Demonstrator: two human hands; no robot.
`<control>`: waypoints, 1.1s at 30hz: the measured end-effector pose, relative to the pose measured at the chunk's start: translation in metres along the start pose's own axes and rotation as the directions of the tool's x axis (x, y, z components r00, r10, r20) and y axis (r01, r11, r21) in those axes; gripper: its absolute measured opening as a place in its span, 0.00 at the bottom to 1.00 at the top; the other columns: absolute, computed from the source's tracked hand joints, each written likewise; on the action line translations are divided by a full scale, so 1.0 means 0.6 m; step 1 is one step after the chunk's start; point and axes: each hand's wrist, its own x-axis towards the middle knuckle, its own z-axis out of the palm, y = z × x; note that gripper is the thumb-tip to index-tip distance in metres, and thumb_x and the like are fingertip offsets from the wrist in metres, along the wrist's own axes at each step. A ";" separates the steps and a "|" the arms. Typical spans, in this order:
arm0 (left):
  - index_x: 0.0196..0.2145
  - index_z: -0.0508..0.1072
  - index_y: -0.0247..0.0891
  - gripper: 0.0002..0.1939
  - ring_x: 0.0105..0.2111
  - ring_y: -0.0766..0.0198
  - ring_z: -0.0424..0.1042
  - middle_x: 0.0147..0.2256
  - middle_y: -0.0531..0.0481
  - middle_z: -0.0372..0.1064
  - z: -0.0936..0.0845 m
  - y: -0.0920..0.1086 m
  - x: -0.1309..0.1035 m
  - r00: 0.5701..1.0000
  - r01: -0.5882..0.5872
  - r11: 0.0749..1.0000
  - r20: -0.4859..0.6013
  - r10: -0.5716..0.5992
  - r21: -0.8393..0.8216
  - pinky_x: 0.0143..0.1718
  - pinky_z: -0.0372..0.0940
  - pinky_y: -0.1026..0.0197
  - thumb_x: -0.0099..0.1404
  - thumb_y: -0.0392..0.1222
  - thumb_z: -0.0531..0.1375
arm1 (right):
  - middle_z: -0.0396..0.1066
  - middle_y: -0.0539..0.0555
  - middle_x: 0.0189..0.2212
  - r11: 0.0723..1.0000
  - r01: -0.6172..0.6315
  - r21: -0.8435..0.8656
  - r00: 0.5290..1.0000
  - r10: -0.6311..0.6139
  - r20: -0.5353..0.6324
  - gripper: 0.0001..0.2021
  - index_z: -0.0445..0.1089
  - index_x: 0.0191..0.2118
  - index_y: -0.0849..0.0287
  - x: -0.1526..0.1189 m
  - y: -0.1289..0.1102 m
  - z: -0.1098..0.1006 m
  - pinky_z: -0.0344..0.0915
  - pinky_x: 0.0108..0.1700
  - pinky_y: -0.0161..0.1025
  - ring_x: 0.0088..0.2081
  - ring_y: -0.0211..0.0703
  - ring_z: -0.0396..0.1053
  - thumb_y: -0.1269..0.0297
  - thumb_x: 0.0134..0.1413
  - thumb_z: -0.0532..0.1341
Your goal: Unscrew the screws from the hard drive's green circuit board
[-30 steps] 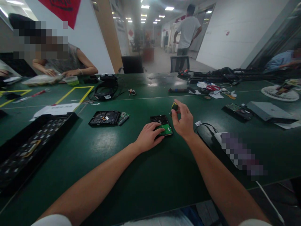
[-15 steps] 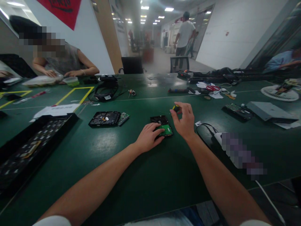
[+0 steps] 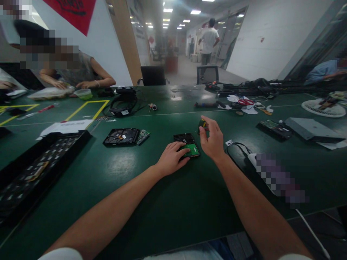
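Observation:
A hard drive (image 3: pixel 184 138) with a green circuit board (image 3: pixel 193 150) lies on the green table near the middle of the view. My left hand (image 3: pixel 172 157) rests on its near left part, fingers spread over the board and its edge. Just right of the drive and raised above the table, my right hand (image 3: pixel 211 139) grips a small yellow and black tool handle (image 3: pixel 202 125) between thumb and fingers. The tool's lower end is too small to make out. Left of my hands lie another black hard drive (image 3: pixel 121 137) and a loose circuit board (image 3: pixel 143 137).
A long black tray (image 3: pixel 43 169) stands at left. A power strip (image 3: pixel 260 168) with cables, another drive (image 3: pixel 274 129) and a grey box (image 3: pixel 314 129) lie at right. Headgear (image 3: pixel 123 104) is farther back. A person (image 3: pixel 81 72) sits across the table at far left.
The tool handle in my right hand has turned slightly, and its fingers have shifted a little. My left hand stays on the board. A standing person in the background has moved a little left.

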 end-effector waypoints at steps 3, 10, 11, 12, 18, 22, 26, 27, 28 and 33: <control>0.59 0.76 0.42 0.20 0.62 0.45 0.67 0.61 0.38 0.68 0.000 0.000 0.000 1.000 0.002 1.000 -0.004 -0.002 -0.009 0.63 0.64 0.38 0.74 0.50 0.61 | 0.72 0.62 0.54 1.000 -0.026 0.012 1.000 0.026 -0.016 0.19 0.65 0.63 0.53 0.000 -0.005 0.000 0.76 0.50 0.54 0.51 0.54 0.73 0.58 0.71 0.57; 0.59 0.76 0.42 0.20 0.62 0.45 0.67 0.61 0.38 0.68 0.000 0.000 0.000 1.000 0.006 1.000 0.002 -0.006 -0.024 0.63 0.64 0.38 0.74 0.50 0.62 | 0.71 0.61 0.50 1.000 -0.025 0.002 1.000 0.025 -0.018 0.16 0.68 0.60 0.52 0.002 -0.004 -0.003 0.77 0.46 0.51 0.48 0.52 0.72 0.57 0.70 0.59; 0.58 0.76 0.41 0.20 0.62 0.44 0.67 0.61 0.38 0.68 0.000 0.000 0.000 1.000 0.006 1.000 0.001 -0.006 -0.026 0.63 0.64 0.38 0.73 0.50 0.62 | 0.71 0.61 0.50 1.000 -0.022 0.005 1.000 0.022 -0.013 0.17 0.67 0.61 0.52 0.001 -0.004 -0.003 0.77 0.47 0.51 0.48 0.52 0.72 0.58 0.71 0.57; 0.58 0.76 0.41 0.20 0.62 0.44 0.67 0.61 0.37 0.68 -0.001 0.001 0.000 1.000 0.008 1.000 0.001 -0.008 -0.027 0.63 0.64 0.38 0.73 0.50 0.62 | 0.72 0.61 0.51 1.000 -0.022 0.008 1.000 0.022 -0.011 0.17 0.66 0.62 0.52 0.001 -0.003 -0.002 0.77 0.47 0.52 0.48 0.52 0.72 0.58 0.72 0.56; 0.58 0.76 0.41 0.19 0.62 0.45 0.67 0.61 0.38 0.68 -0.003 0.002 0.002 1.000 0.006 1.000 0.004 -0.006 -0.014 0.63 0.64 0.38 0.74 0.50 0.61 | 0.71 0.60 0.50 1.000 -0.011 0.004 0.999 0.012 -0.053 0.17 0.69 0.59 0.53 0.001 -0.005 -0.001 0.77 0.45 0.50 0.48 0.52 0.72 0.56 0.69 0.61; 0.58 0.76 0.42 0.19 0.62 0.45 0.67 0.61 0.38 0.68 -0.004 0.004 0.002 1.000 0.013 1.000 0.010 -0.013 -0.015 0.63 0.64 0.38 0.74 0.51 0.61 | 0.71 0.61 0.51 1.000 -0.018 -0.009 0.999 0.018 -0.037 0.17 0.68 0.61 0.52 0.002 0.001 -0.002 0.76 0.48 0.53 0.50 0.54 0.72 0.58 0.71 0.58; 0.58 0.76 0.41 0.19 0.62 0.44 0.67 0.61 0.37 0.68 -0.006 0.005 0.001 1.000 0.015 1.000 0.013 -0.015 -0.015 0.63 0.64 0.38 0.75 0.51 0.60 | 0.72 0.62 0.54 1.000 0.000 -0.010 1.000 -0.001 -0.014 0.19 0.65 0.65 0.53 0.001 0.003 0.001 0.74 0.54 0.56 0.53 0.55 0.72 0.61 0.72 0.54; 0.58 0.76 0.41 0.19 0.62 0.44 0.67 0.61 0.38 0.68 -0.006 0.006 0.001 1.000 0.014 1.000 0.011 -0.014 -0.017 0.63 0.64 0.38 0.75 0.50 0.60 | 0.72 0.62 0.54 1.000 0.001 -0.007 1.000 -0.001 -0.017 0.19 0.65 0.65 0.53 0.001 0.003 0.001 0.75 0.53 0.56 0.53 0.54 0.72 0.61 0.72 0.55; 0.58 0.76 0.42 0.19 0.62 0.44 0.67 0.61 0.38 0.68 -0.006 0.006 0.001 1.000 0.013 1.000 0.007 -0.013 -0.020 0.63 0.64 0.38 0.74 0.50 0.60 | 0.71 0.62 0.54 1.000 -0.002 -0.001 1.000 0.002 -0.022 0.19 0.65 0.64 0.53 0.001 0.001 0.001 0.76 0.52 0.55 0.52 0.54 0.72 0.60 0.72 0.56; 0.59 0.76 0.43 0.19 0.62 0.45 0.67 0.61 0.38 0.68 -0.003 0.004 0.002 1.000 0.007 1.000 -0.001 -0.007 -0.013 0.63 0.64 0.38 0.74 0.50 0.61 | 0.69 0.60 0.51 0.999 -0.031 0.017 0.999 0.032 -0.033 0.19 0.68 0.62 0.51 0.003 -0.004 -0.004 0.78 0.46 0.51 0.49 0.52 0.72 0.56 0.69 0.61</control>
